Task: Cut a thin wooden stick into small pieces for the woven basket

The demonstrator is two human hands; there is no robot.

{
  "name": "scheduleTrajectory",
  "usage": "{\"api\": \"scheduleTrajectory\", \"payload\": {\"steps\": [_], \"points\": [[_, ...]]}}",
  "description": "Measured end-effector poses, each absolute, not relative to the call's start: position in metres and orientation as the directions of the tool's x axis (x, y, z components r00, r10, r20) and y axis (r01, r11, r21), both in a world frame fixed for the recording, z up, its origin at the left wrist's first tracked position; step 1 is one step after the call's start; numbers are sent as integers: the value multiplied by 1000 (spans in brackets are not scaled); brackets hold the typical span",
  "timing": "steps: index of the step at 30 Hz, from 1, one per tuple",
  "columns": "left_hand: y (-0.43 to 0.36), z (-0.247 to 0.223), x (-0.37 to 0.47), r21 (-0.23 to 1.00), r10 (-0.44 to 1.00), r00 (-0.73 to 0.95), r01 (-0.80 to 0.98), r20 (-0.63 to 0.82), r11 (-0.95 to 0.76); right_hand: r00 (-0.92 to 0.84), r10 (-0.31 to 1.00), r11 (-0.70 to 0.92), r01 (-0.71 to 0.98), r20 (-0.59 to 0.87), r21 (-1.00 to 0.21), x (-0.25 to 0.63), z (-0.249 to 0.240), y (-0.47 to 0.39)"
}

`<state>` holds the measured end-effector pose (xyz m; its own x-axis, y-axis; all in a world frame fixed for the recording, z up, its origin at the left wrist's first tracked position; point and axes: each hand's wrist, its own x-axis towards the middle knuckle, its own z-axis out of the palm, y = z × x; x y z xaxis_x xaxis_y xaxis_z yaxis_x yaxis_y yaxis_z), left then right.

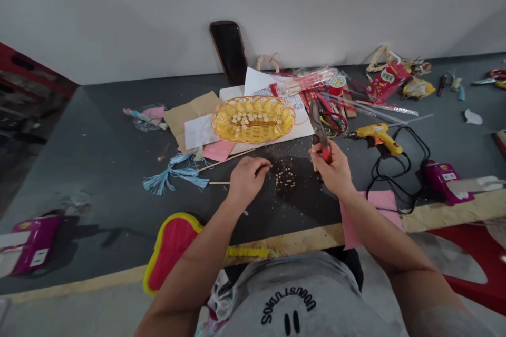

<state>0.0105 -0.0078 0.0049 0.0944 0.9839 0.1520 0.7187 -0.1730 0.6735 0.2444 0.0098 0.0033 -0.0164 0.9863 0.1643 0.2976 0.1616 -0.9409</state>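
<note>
My right hand (334, 167) is wrapped round red-handled pruning shears (318, 126), whose metal blades point away from me; a pale stick shows beside the handle. To the left, my left hand (249, 179) is closed, thumb and forefinger pinching something tiny and pale that I cannot make out. Between the two hands many small pale pieces (285, 177) lie scattered on the dark table (118, 189). Behind them sits a yellow woven basket (253, 134) with small pale flower-like pieces (250, 118) in it.
A yellow glue gun (377, 137) with a black cord lies right. Blue tassels (169, 174) and thin sticks are at left. A phone (229, 50) leans on the wall. Scissors, thread and packets are behind my right hand. A pink and yellow object (174, 245) overhangs the front edge.
</note>
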Motion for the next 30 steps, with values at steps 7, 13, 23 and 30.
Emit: {"api": "scheduleTrajectory", "payload": {"steps": [7, 13, 23, 30], "points": [[-2, 0, 2, 611, 976, 85, 768, 202, -193, 14, 1000, 21, 109, 22, -994, 239, -1, 10], [-6, -4, 6, 403, 968, 181, 884, 173, -237, -38, 998, -42, -6, -41, -999, 237, -2, 9], [-8, 35, -32, 427, 968, 141, 877, 207, -219, -81, 993, -106, -232, -89, -967, 240, 4, 12], [-28, 26, -58, 388, 944, 328, 874, -28, -292, -235, 968, -173, -368, -89, -913, 244, 8, 8]]}}
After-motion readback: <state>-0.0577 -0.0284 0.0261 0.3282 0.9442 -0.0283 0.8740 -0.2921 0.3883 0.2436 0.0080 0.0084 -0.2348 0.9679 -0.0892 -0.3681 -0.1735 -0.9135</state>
